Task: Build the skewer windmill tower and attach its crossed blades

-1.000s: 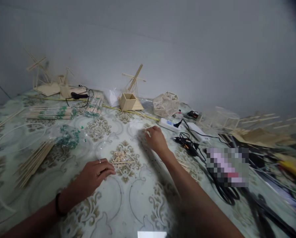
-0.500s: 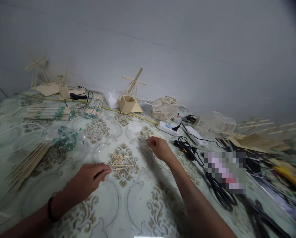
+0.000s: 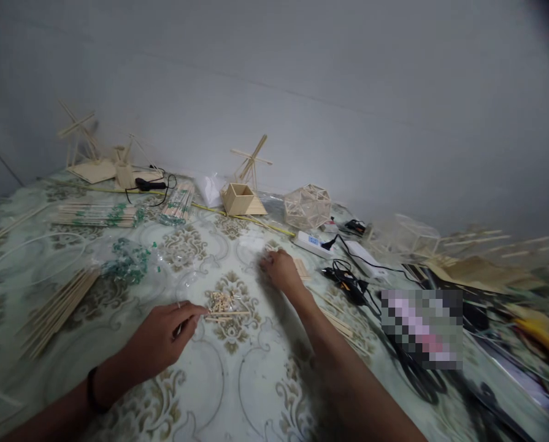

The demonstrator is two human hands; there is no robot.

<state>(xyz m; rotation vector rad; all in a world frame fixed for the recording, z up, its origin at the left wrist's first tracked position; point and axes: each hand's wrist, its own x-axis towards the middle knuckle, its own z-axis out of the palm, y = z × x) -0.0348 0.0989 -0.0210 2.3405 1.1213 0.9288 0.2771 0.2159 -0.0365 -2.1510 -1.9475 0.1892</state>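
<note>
My left hand [image 3: 161,337] rests on the patterned cloth [image 3: 237,380] with its fingers pinched together beside a small heap of short wooden bits [image 3: 219,301] and a few thin sticks [image 3: 226,315]. What the pinch holds is too small to make out. My right hand [image 3: 281,270] reaches further out, knuckles up and fingers curled down onto the cloth near a small pile of wooden pieces [image 3: 300,267]. Its fingertips are hidden under the hand.
Bundles of bamboo skewers [image 3: 56,307] [image 3: 94,215] lie at the left. Stick models [image 3: 241,196], a geodesic stick ball [image 3: 307,207], a white power strip [image 3: 313,243], a black glue gun with cord [image 3: 345,279] and black scissors [image 3: 412,362] crowd the back and right.
My right hand drew back slightly, then moved forward and left again onto the cloth. My left hand stayed by the heap, its fingers pinching closer together.
</note>
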